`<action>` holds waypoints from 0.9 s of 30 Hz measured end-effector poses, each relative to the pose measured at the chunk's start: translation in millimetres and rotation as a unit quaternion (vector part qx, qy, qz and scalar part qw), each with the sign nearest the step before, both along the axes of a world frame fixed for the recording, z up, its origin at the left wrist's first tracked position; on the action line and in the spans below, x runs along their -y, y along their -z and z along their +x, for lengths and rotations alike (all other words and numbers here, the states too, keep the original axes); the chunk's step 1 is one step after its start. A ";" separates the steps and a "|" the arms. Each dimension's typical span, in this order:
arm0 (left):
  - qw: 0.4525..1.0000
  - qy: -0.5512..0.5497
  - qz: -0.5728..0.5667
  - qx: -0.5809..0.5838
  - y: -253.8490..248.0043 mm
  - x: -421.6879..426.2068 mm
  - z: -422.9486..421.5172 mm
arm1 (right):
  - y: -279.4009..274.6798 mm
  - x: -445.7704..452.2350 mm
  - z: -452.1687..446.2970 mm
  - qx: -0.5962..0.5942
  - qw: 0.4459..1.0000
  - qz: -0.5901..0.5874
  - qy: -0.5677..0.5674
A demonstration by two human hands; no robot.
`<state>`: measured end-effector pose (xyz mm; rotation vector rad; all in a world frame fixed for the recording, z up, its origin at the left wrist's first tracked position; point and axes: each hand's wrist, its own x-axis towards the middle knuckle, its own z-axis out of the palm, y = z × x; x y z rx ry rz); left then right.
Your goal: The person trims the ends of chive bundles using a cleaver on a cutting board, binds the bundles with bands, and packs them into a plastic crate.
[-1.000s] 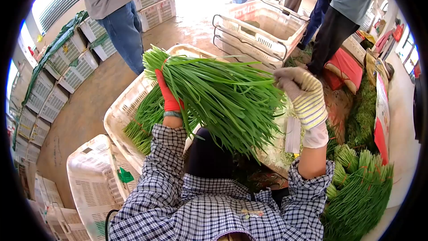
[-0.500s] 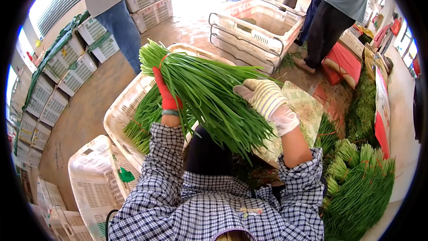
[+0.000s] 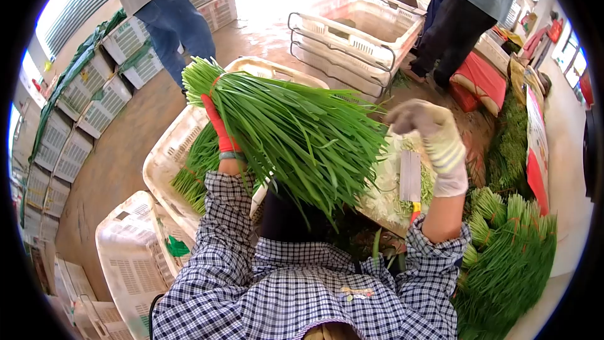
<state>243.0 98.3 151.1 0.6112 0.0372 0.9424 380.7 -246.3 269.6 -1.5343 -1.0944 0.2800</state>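
My left hand (image 3: 218,129), in a red glove, grips a large bunch of garlic chives (image 3: 296,132) near its cut ends, where a red band ties it. The leaves fan out to the right above my lap. My right hand (image 3: 434,135), in a yellow-and-white striped glove with grey fingers, is raised just beyond the leaf tips. Its fingers are bent and slightly parted, with nothing seen in them. Under it, a broad knife (image 3: 410,176) with a yellow and red handle lies on a scrap-strewn board (image 3: 384,204). A loose chive blade (image 3: 376,245) shows above my lap.
More chives (image 3: 189,179) fill part of a white crate (image 3: 157,157) at left; another crate (image 3: 129,245) stands nearer. Tied chive bundles (image 3: 509,264) lie at right. Stacked crates (image 3: 352,44) stand ahead. Two people (image 3: 170,12) (image 3: 465,19) stand nearby.
My right hand has left the leaf tips and moved right, uncovering the knife. The chive bunch has shifted slightly left in my left hand. A loose blade now shows above my lap.
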 end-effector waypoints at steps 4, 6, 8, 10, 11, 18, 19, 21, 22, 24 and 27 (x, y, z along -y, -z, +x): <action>0.999 -0.005 0.014 -0.039 -4.4 11.1 -1.6 | -8.6 -49.4 -24.7 0.236 0.948 -0.180 0.113; 0.997 0.042 -0.010 -0.066 -5.2 13.3 -5.1 | -4.7 -72.3 -26.7 0.307 0.916 -0.233 0.112; 0.997 0.001 0.017 -0.079 -2.4 12.3 -2.8 | 19.9 -92.1 -15.8 0.434 0.870 -0.209 0.101; 0.990 -0.070 0.062 -0.108 0.6 11.8 0.5 | 35.3 -95.4 -9.5 0.386 0.910 0.003 0.148; 0.988 -0.081 0.071 -0.110 0.7 10.2 0.5 | 34.1 -87.6 -7.5 0.249 0.953 0.020 0.172; 0.997 -0.037 0.048 -0.056 -4.3 -17.4 -3.0 | -2.8 23.8 -1.5 -0.094 0.987 0.130 0.023; 0.997 -0.033 0.049 -0.054 -4.3 -18.0 -2.4 | -1.2 31.8 0.8 -0.025 0.998 0.063 0.016; 0.997 -0.026 0.046 -0.049 -7.3 -20.6 -2.7 | 9.8 32.4 -0.6 -0.045 0.998 0.004 0.042; 0.997 -0.025 0.045 -0.050 -7.3 -20.5 -3.1 | 14.4 30.2 -3.3 -0.067 0.994 -0.055 0.064; 0.998 -0.022 0.043 -0.048 -7.8 -20.2 0.1 | 18.5 22.3 -11.5 -0.067 0.993 -0.050 0.084; 0.998 -0.013 0.037 -0.041 -6.5 -13.1 -2.3 | 13.0 7.1 -29.8 -0.017 0.997 0.050 0.053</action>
